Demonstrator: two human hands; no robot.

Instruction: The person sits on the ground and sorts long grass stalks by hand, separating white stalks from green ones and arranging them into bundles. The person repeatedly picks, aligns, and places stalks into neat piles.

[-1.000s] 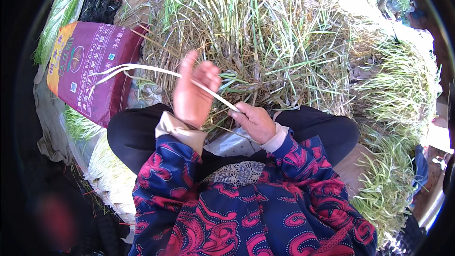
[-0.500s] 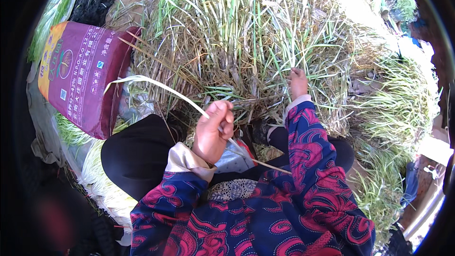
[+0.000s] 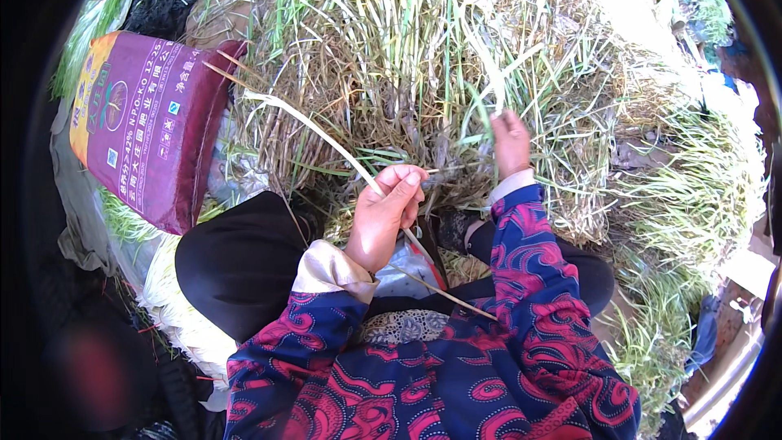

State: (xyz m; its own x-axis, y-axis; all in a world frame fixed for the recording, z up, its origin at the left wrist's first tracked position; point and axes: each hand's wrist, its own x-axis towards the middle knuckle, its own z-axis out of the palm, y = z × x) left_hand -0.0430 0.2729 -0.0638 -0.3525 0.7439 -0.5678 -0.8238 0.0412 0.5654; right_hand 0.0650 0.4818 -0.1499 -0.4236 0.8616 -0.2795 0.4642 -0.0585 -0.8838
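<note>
Two hands engaged: your left hand (image 3: 384, 216) pinches a long pale flat tying strip (image 3: 318, 134), light and limp; your right hand (image 3: 511, 143) grasps thin, floppy green stalks (image 3: 481, 73) in the heap ahead; grip those low.

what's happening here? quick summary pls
A person sits in front of a big pile of green, grassy stalks. The left hand is closed on a long pale strip, like a dried leaf or tie, that runs up to the left and down across the lap. The right hand reaches into the pile and grips a few green stalks. A purple printed sack lies to the left.
</note>
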